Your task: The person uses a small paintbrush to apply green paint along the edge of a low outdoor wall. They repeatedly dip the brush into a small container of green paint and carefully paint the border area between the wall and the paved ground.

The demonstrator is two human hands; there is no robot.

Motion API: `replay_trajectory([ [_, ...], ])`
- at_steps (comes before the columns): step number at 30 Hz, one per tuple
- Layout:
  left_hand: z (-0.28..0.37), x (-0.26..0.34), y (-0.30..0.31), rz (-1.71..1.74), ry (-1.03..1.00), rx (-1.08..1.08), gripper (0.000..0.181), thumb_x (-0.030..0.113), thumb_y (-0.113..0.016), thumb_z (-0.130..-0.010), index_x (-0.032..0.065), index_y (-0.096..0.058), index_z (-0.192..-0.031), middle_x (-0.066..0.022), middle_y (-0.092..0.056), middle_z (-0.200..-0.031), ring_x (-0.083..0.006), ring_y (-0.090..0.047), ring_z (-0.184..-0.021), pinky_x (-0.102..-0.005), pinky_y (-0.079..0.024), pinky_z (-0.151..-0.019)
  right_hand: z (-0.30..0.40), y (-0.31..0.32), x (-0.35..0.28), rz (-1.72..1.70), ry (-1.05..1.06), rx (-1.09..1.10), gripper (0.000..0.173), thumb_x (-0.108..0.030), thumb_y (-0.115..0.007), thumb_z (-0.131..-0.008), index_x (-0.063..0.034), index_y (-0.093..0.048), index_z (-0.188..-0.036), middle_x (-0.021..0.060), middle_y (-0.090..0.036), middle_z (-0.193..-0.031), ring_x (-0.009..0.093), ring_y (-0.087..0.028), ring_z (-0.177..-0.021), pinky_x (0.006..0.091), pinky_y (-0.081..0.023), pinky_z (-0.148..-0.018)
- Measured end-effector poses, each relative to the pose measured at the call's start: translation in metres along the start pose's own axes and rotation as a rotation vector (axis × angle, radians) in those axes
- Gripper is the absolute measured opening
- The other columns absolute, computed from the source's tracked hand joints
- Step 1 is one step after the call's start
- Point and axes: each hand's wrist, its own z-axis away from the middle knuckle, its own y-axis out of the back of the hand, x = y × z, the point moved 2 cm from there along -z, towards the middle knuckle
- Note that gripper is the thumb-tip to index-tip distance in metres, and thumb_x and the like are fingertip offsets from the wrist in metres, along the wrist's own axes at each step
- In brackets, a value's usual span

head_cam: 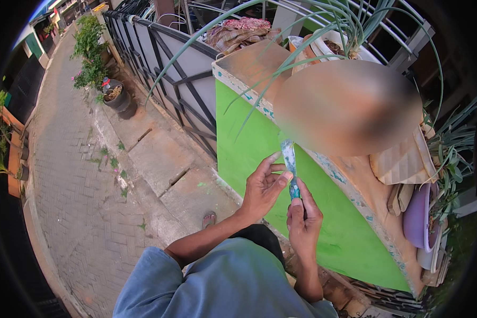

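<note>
A paint-stained putty knife (289,159) points away from me, its blade near the upper edge of a bright green wall (246,135). My right hand (304,218) grips the lower end of its handle between thumb and fingers. My left hand (265,187) touches the knife with its thumb where blade and handle meet, its index finger stretched out beside the blade. Whether the left fingers also pinch the knife is hard to tell. Along the wall's top runs a ledge (338,177) with chipped white and turquoise paint. A blurred oval hides part of that ledge.
Potted plants, among them a purple pot (415,222), stand along the ledge. Crumpled cloths (238,33) lie behind it. A metal gate (175,71) adjoins the green wall. On the left are a black pot (120,101) and a paved lane (63,159).
</note>
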Motion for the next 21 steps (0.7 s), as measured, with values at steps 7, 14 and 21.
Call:
replay_trajectory([
  [7,-0.013,0.000,0.015,0.062,0.006,-0.064,0.054,0.003,-0.059,-0.087,-0.0043,-0.033,-0.135,-0.0142,-0.060,-0.107,-0.0116,-0.061,-0.089,-0.0221,-0.049,-0.075,-0.001,-0.028,0.001,0.126,0.044,0.089,0.037,-0.002,-0.044,-0.091,-0.0028,-0.050,-0.128,0.0010,-0.056,-0.084,0.005,-0.042,-0.064,0.0205,-0.038,-0.058],
  [14,-0.004,0.005,0.009,0.048,0.054,-0.133,0.056,0.001,-0.059,-0.087,-0.0043,-0.032,-0.136,-0.0121,-0.059,-0.102,-0.0101,-0.061,-0.084,-0.0203,-0.049,-0.071,0.012,-0.026,-0.001,0.137,-0.029,0.145,0.037,-0.003,-0.045,-0.092,-0.0029,-0.050,-0.128,0.0021,-0.057,-0.090,0.007,-0.043,-0.067,0.0210,-0.040,-0.061],
  [21,-0.003,0.001,0.007,0.072,0.042,-0.068,0.054,0.002,-0.059,-0.087,-0.0040,-0.034,-0.135,-0.0114,-0.059,-0.099,-0.0097,-0.060,-0.085,-0.0201,-0.049,-0.070,0.005,-0.022,0.005,0.129,-0.015,0.112,0.036,-0.005,-0.047,-0.091,-0.0050,-0.052,-0.127,0.0013,-0.055,-0.081,0.007,-0.041,-0.064,0.0224,-0.040,-0.060],
])
